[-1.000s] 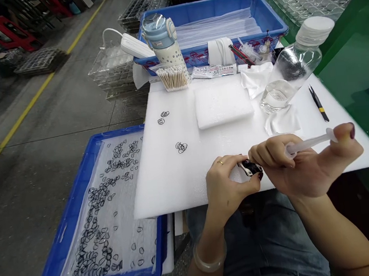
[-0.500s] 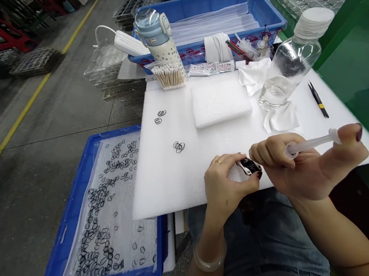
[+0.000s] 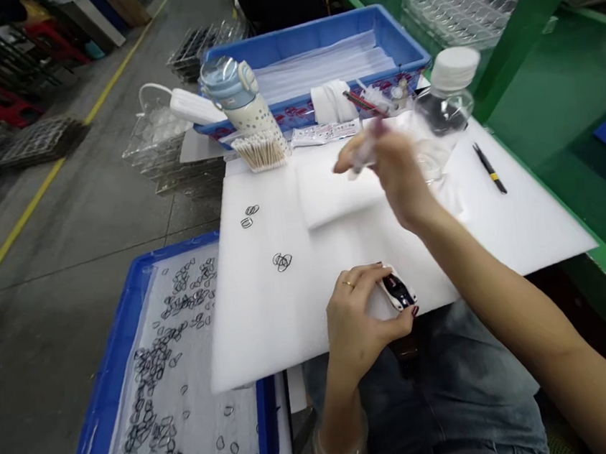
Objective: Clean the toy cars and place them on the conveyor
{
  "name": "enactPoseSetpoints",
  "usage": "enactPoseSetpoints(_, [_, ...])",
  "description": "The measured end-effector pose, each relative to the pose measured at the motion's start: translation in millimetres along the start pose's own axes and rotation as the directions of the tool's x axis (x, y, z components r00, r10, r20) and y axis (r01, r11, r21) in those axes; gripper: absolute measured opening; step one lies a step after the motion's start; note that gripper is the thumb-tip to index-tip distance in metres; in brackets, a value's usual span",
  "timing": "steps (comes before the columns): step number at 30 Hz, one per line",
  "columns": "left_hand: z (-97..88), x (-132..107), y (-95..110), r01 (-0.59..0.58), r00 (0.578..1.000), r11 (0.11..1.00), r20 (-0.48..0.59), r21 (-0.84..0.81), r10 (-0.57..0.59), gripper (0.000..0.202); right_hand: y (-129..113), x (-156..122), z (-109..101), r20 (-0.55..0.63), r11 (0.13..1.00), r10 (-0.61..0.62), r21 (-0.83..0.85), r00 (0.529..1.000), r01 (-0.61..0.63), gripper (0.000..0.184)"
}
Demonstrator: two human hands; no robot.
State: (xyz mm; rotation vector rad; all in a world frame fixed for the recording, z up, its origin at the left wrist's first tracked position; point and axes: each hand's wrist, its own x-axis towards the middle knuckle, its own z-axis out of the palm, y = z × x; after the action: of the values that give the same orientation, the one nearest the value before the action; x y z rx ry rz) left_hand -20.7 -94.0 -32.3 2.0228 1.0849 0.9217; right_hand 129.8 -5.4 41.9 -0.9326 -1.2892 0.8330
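My left hand [image 3: 357, 322] is closed by the foam sheet's front edge, thumb and fingers gripping a small glossy black part with white sides [image 3: 398, 291]. What exactly this part is, I cannot make out. Raised over the white foam block [image 3: 332, 198], my right hand [image 3: 397, 166] is smeared by motion, its fingers closed around a translucent plastic syringe [image 3: 363, 157]. Several thin black rings [image 3: 282, 261] lie loose on the white foam sheet [image 3: 270, 324], left of my hands.
Below left, a blue tray [image 3: 109, 334] holds many black rings. A patterned bottle [image 3: 247, 106], cotton swabs [image 3: 260, 152], a tube [image 3: 320, 134] and a blue bin [image 3: 309, 35] stand behind. Tweezers [image 3: 489, 168] and a clear bottle [image 3: 448, 92] are to the right.
My right hand has moved up and left with the syringe, away from the part and over the foam block. My left hand still grips the part. The camera view has shifted.
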Motion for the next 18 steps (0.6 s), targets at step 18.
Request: enactPoseSetpoints(18, [-12.1, -7.4, 4.4, -0.019, 0.996, 0.996, 0.081, -0.085, 0.026, 0.044, 29.2, -43.4, -146.7, -0.515, 0.742, 0.252, -0.441, 0.819, -0.505, 0.011])
